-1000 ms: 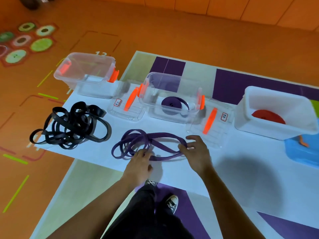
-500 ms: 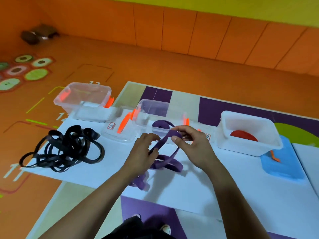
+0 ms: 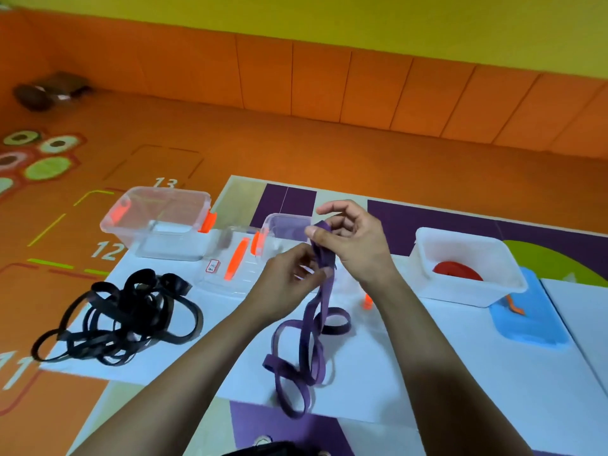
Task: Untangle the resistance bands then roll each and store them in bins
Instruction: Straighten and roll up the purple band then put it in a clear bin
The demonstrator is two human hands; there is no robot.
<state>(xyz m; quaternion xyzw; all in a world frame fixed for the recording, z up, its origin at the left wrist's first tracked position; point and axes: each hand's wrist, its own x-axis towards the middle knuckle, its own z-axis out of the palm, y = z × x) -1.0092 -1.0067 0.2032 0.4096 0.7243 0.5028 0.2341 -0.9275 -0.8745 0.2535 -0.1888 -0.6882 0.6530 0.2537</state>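
Untangling in progress: I hold the purple resistance band up in front of the middle clear bin. My right hand pinches its top fold between thumb and curled fingers. My left hand pinches the strap just beneath, fingertips closed on the flat edge. I judge the band is held high so that its own weight pulls the loops open. The lower coils trail down towards me from the bin, and some rest on the white tabletop while the lowest loop hangs past its near edge. The strap is flat, matte and rubbery, and it twists into soft figure-eights rather than sharp kinks.

Left of the bin and nearer to me, the tangle of black bands lies untouched, a heap of narrow, slightly glossy loops. Farther left stands a second clear bin, a thin-walled rectangle with orange latches. Its clear lid lies flat between the two bins, out of the way of loading.

Right of the middle bin, the white bin holds a red rolled band, a tight disc that shows the shape each strap should end in. A blue lid lies partly under that bin's far side. By my reckoning, the purple band comes free first and is rolled after that.
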